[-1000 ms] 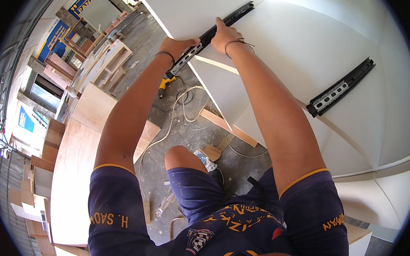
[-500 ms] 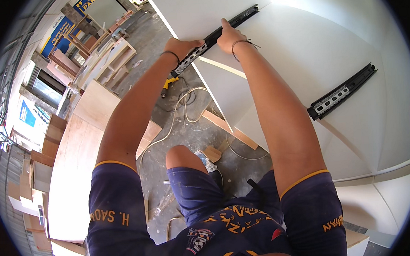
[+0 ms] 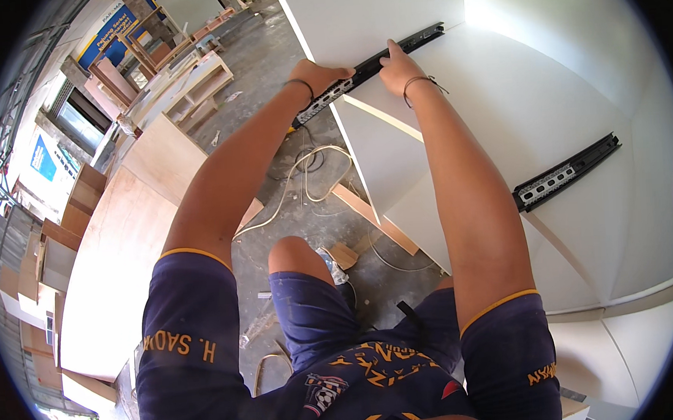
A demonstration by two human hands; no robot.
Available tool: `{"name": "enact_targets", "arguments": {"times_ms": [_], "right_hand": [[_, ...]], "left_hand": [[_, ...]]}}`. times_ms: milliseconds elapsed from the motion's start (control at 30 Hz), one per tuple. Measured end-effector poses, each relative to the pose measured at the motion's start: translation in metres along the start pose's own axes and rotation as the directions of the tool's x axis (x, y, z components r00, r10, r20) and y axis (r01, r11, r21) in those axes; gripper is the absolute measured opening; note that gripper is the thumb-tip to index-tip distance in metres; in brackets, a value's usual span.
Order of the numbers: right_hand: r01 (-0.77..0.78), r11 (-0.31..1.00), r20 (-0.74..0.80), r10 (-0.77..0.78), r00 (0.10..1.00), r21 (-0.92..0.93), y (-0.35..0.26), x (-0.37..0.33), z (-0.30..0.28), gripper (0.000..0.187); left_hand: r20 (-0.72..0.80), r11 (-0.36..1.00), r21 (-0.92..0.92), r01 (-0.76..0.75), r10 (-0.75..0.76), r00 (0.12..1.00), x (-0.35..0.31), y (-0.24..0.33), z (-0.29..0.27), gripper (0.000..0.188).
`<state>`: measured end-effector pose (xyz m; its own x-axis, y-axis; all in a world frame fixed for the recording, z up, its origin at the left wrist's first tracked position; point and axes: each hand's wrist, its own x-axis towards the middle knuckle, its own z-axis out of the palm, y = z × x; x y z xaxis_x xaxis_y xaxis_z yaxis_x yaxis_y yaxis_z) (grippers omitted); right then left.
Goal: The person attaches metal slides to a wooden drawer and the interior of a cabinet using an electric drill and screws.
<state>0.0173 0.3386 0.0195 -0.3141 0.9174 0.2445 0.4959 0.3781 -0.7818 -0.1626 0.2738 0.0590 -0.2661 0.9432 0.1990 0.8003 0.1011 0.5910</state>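
A black and silver drawer slide (image 3: 426, 36) lies slantwise against the inside of a white cabinet (image 3: 375, 10), its near end sticking out past the panel edge. My left hand (image 3: 321, 81) grips it near that outer end, thumb laid along the rail. Further in, my right hand (image 3: 403, 71) is closed on the same slide, with the index finger stretched along it; the other fingertips are partly hidden. A second drawer slide (image 3: 567, 173) sits on the cabinet panel to the right of my right forearm, which covers its near end.
A pale cable (image 3: 326, 148) loops over the concrete floor beside a wood strip (image 3: 375, 218). Plywood panels (image 3: 118, 259) and an open wooden carcass (image 3: 200, 84) stand to the left. A wood block (image 3: 344, 255) lies near my knee.
The view has shifted, so the cabinet and both slides appear somewhat lower. My hands keep their hold on the slide. The yellow drill on the floor is now mostly hidden behind my left arm.
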Motion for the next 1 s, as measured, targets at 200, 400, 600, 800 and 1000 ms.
{"name": "enact_targets", "arguments": {"times_ms": [200, 400, 600, 800, 1000], "right_hand": [[0.015, 1.000, 0.019, -0.014, 1.000, -0.013, 0.000, -0.003, -0.005, 0.069], [0.016, 1.000, -0.016, -0.016, 1.000, -0.027, 0.000, -0.002, -0.003, 0.068], [0.029, 0.999, -0.015, -0.030, 0.999, -0.016, -0.002, -0.005, -0.003, 0.065], [0.003, 1.000, 0.014, -0.003, 1.000, 0.015, -0.007, -0.011, -0.008, 0.064], [0.008, 1.000, -0.001, -0.008, 1.000, 0.021, -0.007, -0.011, -0.007, 0.065]], "left_hand": [[0.005, 1.000, 0.018, -0.006, 0.006, 1.000, -0.006, 0.010, 0.001, 0.056], [0.002, 0.999, 0.031, -0.023, 0.023, 1.000, -0.006, 0.010, 0.000, 0.055], [0.046, 0.998, 0.064, -0.022, 0.019, 0.999, -0.005, 0.006, -0.001, 0.057], [0.036, 0.997, 0.062, -0.035, 0.033, 0.999, -0.006, 0.006, -0.001, 0.056], [0.032, 0.997, 0.055, -0.049, 0.047, 0.998, -0.007, 0.008, -0.001, 0.056]]}}
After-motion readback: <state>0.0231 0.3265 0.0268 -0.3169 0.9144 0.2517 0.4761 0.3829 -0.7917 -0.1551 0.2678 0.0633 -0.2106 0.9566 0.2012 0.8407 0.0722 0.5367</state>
